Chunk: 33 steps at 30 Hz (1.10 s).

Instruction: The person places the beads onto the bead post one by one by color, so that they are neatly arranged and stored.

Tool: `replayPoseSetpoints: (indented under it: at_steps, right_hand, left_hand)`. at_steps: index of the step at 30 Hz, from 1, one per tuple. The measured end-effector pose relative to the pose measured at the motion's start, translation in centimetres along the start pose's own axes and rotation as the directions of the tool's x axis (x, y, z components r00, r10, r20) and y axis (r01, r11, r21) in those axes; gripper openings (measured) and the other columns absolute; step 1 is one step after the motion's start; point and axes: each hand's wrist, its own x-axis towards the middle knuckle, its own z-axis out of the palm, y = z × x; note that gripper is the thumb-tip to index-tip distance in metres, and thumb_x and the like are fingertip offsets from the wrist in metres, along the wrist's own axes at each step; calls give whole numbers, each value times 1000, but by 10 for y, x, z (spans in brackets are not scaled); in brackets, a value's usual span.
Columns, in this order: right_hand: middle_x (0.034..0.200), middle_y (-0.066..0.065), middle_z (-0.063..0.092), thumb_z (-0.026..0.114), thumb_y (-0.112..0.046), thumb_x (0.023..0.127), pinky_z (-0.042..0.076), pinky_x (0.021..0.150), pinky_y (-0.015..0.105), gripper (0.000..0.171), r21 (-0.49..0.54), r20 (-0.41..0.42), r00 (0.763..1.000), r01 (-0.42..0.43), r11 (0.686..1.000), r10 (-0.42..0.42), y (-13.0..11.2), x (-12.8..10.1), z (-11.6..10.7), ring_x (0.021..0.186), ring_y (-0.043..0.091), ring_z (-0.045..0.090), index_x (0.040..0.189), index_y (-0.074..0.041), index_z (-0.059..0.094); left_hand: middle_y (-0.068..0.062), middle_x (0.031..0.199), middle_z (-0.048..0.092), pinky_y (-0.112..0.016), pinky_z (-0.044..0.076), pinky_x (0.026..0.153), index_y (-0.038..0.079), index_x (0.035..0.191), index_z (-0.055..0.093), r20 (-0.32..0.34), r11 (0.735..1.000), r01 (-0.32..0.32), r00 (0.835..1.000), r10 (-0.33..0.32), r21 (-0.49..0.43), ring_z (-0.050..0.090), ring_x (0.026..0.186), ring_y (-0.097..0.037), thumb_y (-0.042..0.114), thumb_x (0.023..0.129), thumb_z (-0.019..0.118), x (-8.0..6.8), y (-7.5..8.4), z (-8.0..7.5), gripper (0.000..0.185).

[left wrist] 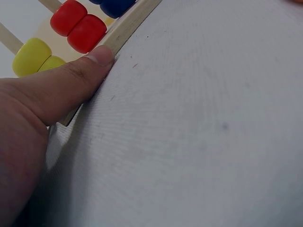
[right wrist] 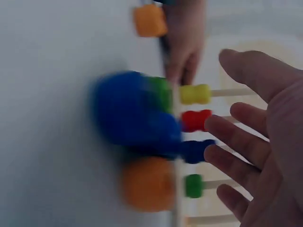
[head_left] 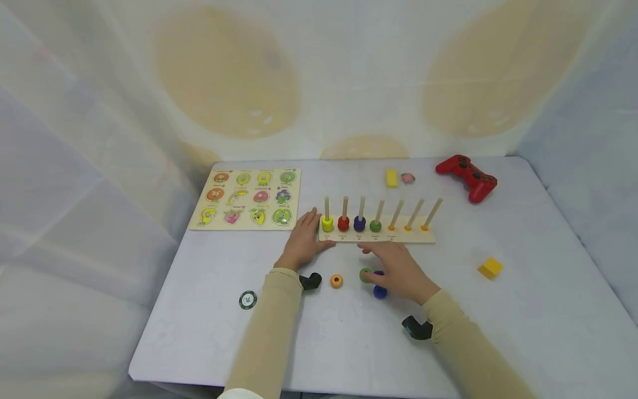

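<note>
While the left hand (head_left: 303,241) rests flat on the table (head_left: 523,288) with its fingers laid straight against the left end of the wooden peg board (head_left: 377,236), the right hand (head_left: 399,270) hovers palm down just in front of the board, its fingers spread and released, gripping nothing. The left wrist view shows the thumb (left wrist: 71,85) pressing the board's edge, right beside the yellow ring (left wrist: 31,56) and the red ring (left wrist: 78,26). The board carries 7 upright pegs; the 4 on the left hold a yellow, a red, a blue (head_left: 359,224) and a green ring (head_left: 375,225), and small orange marks sit at the feet of the other 3. Loose on the table lie 3 more rings — an orange ring (head_left: 336,281) at about 9 o'clock from the right hand, a loose green ring (head_left: 365,275) touching its fingers' left side, and a loose blue ring (head_left: 380,291) partly under the palm at 7 o'clock. The right wrist view is blurred, yet it shows the open fingers (right wrist: 236,142) above these pieces. At 10 o'clock from the board lies a fruit puzzle (head_left: 246,198); at 1 o'clock, a red game controller (head_left: 467,177), with a yellow block (head_left: 391,178) and a small pink piece (head_left: 407,178) at 12 — and another yellow cube (head_left: 490,268) at 4 o'clock. A round dark token (head_left: 247,300) sits at 8 o'clock.
</note>
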Motion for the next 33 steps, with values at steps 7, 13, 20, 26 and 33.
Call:
replayPoseSetpoints:
  at_steps: [7,13,20,26,33]
  right_hand:
    - [134,7,64,84,-38,83,45,108,62,55,0,-16,998,-61,998,61,11,-20,34,130,33,56,130,-16,66]
    - [129,7,65,84,-31,83,48,102,60,39,44,-78,992,-94,995,97,12,-20,44,127,34,56,115,-15,71]
    - [128,9,67,82,-26,87,43,107,61,29,118,-165,973,-142,983,161,10,-10,23,127,35,56,111,-14,70]
    - [136,16,60,80,-23,89,28,110,66,34,190,-394,898,-130,973,196,13,15,-26,134,39,47,116,-7,67]
    - [138,19,57,78,-24,91,21,113,69,36,149,-480,858,-125,981,183,22,47,-58,136,41,42,119,-3,66]
  left_hand:
    - [1,174,11,-42,14,133,18,164,24,8,1000,11,1000,-10,-15,11,161,-24,57,87,74,-2,2,-4,99]
    - [1,174,11,-42,14,133,18,164,24,7,1000,16,1000,-16,-19,11,161,-24,57,87,74,-1,1,-3,99]
    - [2,174,10,-43,14,133,19,164,23,17,1000,18,1000,-17,-16,10,161,-24,58,88,73,-1,2,-2,99]
    - [1,174,10,-42,14,133,18,164,24,18,1000,20,1000,-20,-12,10,161,-24,59,88,73,-2,2,-3,99]
    - [2,174,9,-42,14,133,20,164,22,24,1000,13,1000,-13,-4,9,161,-23,60,89,71,-2,2,-1,98]
